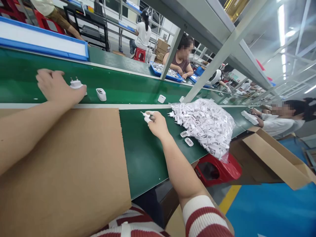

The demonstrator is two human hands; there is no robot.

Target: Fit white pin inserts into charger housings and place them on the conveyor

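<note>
Cardboard sheet [61, 174]: laid across near worktop [145, 161].
Left hand [58, 87]: fingers spread, thumb by prongs-up charger [76, 84] over green belt [128, 92]; grip cannot be told.
Right hand [156, 123]: nearly closed, white plug [145, 115] pinched.
Handling: bodies best gripped, prongs kept clear.

- Above the cardboard [66, 171], the head camera is looking forward and down, tilted.
- Nearby, it is catching the left hand [58, 87] beyond the cardboard, the right hand [157, 125] beside it.
- Far beyond it, detail is apparently blurring.
</note>
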